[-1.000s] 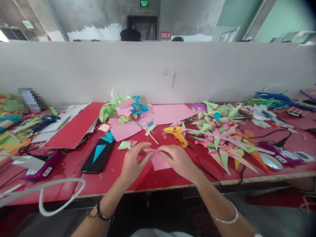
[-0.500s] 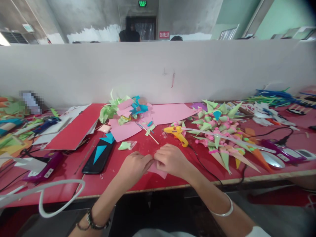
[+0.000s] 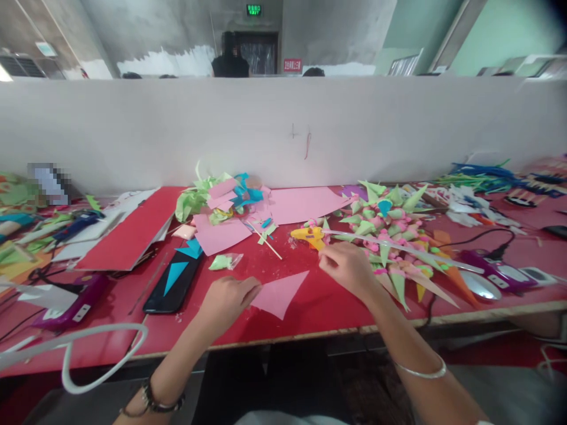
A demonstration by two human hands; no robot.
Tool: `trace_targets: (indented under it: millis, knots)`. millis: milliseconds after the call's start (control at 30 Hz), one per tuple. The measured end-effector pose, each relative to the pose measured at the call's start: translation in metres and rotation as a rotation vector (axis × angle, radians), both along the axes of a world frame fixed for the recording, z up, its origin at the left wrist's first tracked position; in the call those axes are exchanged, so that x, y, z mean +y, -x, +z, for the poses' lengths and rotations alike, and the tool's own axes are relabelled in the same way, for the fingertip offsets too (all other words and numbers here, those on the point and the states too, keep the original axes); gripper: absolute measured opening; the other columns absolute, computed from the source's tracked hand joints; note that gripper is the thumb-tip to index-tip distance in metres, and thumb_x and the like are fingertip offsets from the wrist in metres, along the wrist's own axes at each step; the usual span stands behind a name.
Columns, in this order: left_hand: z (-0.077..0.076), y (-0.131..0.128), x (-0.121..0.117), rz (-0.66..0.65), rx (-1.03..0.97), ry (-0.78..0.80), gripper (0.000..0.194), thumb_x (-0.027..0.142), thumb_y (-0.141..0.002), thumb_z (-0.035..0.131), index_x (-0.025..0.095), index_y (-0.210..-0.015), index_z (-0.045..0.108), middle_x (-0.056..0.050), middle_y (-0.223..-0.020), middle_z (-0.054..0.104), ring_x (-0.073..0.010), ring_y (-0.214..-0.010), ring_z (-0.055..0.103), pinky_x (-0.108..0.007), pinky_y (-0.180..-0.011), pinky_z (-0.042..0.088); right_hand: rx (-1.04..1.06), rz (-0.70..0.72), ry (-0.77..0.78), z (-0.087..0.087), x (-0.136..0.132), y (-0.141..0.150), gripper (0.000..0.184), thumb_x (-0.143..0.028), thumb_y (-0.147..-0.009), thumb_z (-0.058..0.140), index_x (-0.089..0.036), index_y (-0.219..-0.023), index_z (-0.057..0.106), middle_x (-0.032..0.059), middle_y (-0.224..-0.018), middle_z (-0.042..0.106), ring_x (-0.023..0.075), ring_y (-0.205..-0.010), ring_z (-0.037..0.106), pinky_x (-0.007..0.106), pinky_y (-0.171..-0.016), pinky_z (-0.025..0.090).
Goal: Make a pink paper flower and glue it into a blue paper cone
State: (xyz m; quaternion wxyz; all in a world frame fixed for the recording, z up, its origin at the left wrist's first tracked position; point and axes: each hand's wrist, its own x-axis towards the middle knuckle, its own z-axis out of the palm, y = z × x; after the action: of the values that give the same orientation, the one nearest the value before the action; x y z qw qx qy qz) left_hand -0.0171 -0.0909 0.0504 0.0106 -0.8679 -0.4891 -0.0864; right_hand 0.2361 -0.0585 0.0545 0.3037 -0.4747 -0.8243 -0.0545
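My left hand (image 3: 228, 301) pinches the left corner of a pink paper piece (image 3: 283, 294), which has a pointed, roughly triangular shape and spreads out to the right just over the red tabletop. Curled around the handle of a yellow glue gun (image 3: 308, 236) is my right hand (image 3: 348, 270); the fingers hide most of that handle. The gun lies on its side, its nozzle pointing left, with a long clear glue stick (image 3: 398, 245) running out of its back. Beside it is a heap of paper cones (image 3: 390, 227) in green, pink and orange with small pink balls.
A black phone (image 3: 166, 292) bears blue paper triangles. A small bag (image 3: 225, 261) of green stuff and a thin wooden stick (image 3: 268, 242) lie ahead. Pink sheets, scraps and a red board (image 3: 124, 230) are farther back. Purple power strips (image 3: 496, 271) sit either side; a partition (image 3: 266, 130) stands behind.
Both hands were together on the pink paper. My right hand let go and moved right onto the glue gun's handle, while the paper, held by my left hand, opened out.
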Motion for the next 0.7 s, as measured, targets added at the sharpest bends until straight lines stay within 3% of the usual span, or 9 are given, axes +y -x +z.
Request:
trace_targets:
  millis: [33, 133, 200, 300, 367, 533, 700]
  knots:
    - [-0.001, 0.0, 0.001, -0.016, 0.022, -0.03, 0.028, 0.027, -0.086, 0.035, 0.017, -0.077, 0.059, -0.005, -0.058, 0.062, -0.0168, -0.055, 0.055, -0.022, -0.048, 0.027, 0.052, -0.001, -0.015, 0.003, -0.001, 0.003, 0.019, -0.012, -0.075, 0.041, -0.017, -0.072, 0.059, 0.0035, -0.064, 0.058, 0.0148, -0.063, 0.051, 0.026, -0.062, 0.036]
    - [0.0, -0.001, 0.003, -0.076, 0.052, -0.127, 0.029, 0.027, -0.087, 0.033, 0.017, -0.076, 0.058, -0.003, -0.054, 0.059, -0.0172, -0.053, 0.054, -0.024, -0.05, 0.03, 0.018, 0.258, 0.1, 0.008, -0.008, 0.022, 0.022, -0.022, -0.08, 0.047, -0.019, -0.099, 0.056, 0.0067, -0.092, 0.061, 0.0177, -0.086, 0.053, 0.029, -0.077, 0.038]
    - [0.003, -0.004, 0.004, -0.11, 0.064, -0.18, 0.028, 0.024, -0.087, 0.032, 0.017, -0.074, 0.056, -0.002, -0.052, 0.057, -0.0163, -0.051, 0.054, -0.026, -0.056, 0.035, -0.119, 0.347, 0.151, 0.009, -0.012, 0.036, 0.016, -0.018, -0.082, 0.045, -0.018, -0.086, 0.06, 0.0061, -0.081, 0.063, 0.0166, -0.077, 0.054, 0.029, -0.074, 0.037]
    - [0.007, -0.013, 0.003, -0.134, 0.075, -0.265, 0.024, 0.019, -0.085, 0.034, 0.016, -0.071, 0.053, -0.002, -0.056, 0.058, -0.016, -0.057, 0.055, -0.034, -0.075, 0.036, -0.238, 0.33, 0.172, 0.007, -0.014, 0.051, 0.021, -0.008, -0.082, 0.041, -0.016, -0.076, 0.06, 0.0041, -0.065, 0.062, 0.0142, -0.063, 0.053, 0.032, -0.078, 0.034]
    - [0.007, -0.02, 0.002, -0.137, 0.053, -0.319, 0.022, 0.017, -0.084, 0.036, 0.016, -0.069, 0.052, -0.002, -0.06, 0.059, -0.0165, -0.061, 0.056, -0.037, -0.081, 0.034, -0.249, 0.308, 0.187, 0.005, -0.014, 0.056, 0.02, -0.013, -0.083, 0.043, -0.016, -0.072, 0.059, 0.0041, -0.061, 0.061, 0.0143, -0.059, 0.053, 0.03, -0.072, 0.034]
    - [0.001, -0.03, 0.0, -0.138, -0.051, -0.353, 0.022, 0.017, -0.08, 0.04, 0.016, -0.062, 0.052, -0.001, -0.051, 0.056, -0.0131, -0.048, 0.051, -0.029, -0.066, 0.036, -0.097, 0.301, 0.332, 0.007, -0.017, 0.056, 0.029, -0.027, -0.087, 0.039, -0.017, -0.066, 0.056, 0.0019, -0.058, 0.058, 0.0121, -0.056, 0.05, 0.023, -0.053, 0.027]
    - [-0.005, -0.001, 0.013, -0.067, -0.04, -0.287, 0.022, 0.015, -0.073, 0.041, 0.018, -0.055, 0.053, 0.001, -0.042, 0.049, -0.0105, -0.041, 0.044, -0.024, -0.055, 0.031, 0.082, 0.37, 0.52, 0.011, -0.017, 0.04, 0.028, -0.028, -0.086, 0.039, -0.016, -0.065, 0.054, -0.0015, -0.058, 0.054, 0.0092, -0.055, 0.048, 0.021, -0.053, 0.028]
